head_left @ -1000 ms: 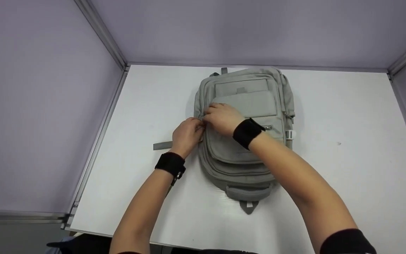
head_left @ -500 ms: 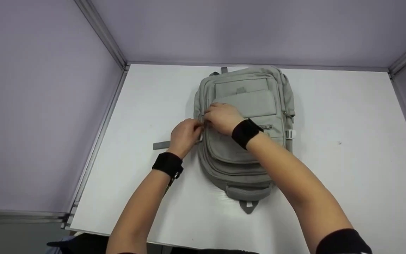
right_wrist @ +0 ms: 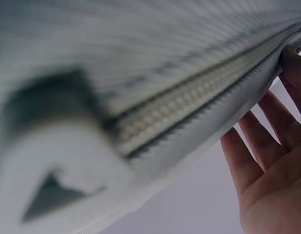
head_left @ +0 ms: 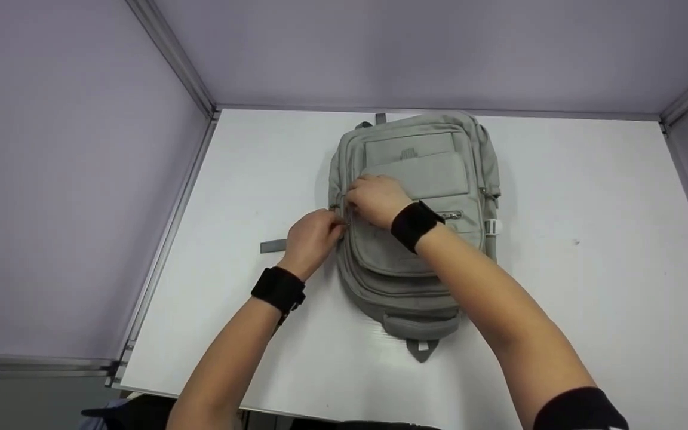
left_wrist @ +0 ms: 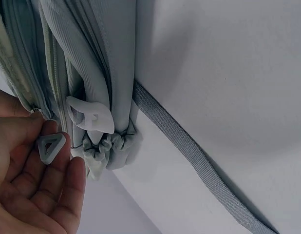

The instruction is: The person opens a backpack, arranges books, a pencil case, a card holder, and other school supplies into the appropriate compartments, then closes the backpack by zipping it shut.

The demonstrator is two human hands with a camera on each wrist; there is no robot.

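Note:
A grey-green backpack (head_left: 409,251) lies on its back on the white table, its carry handle toward me. At its left side my left hand (head_left: 314,236) pinches a zipper pull (left_wrist: 51,147), whose triangular tab lies against the fingers in the left wrist view. My right hand (head_left: 377,200) reaches across the front pocket and holds the bag's left edge just beyond the left hand. In the right wrist view that hand (right_wrist: 277,170) has its thumb on the fabric beside a closed zipper (right_wrist: 179,97). Its fingertips are partly hidden.
A grey strap (left_wrist: 189,151) trails leftward from the bag onto the table (head_left: 589,269). A white buckle (left_wrist: 92,114) sits on the bag's side. Purple-grey panels (head_left: 409,54) enclose the back and sides. A dark pointed loop tab (head_left: 421,351) extends below the handle.
My left hand has slid a little toward me along the bag's left edge, with the zipper pull. The right hand stays nearly in place. The backpack looks unmoved.

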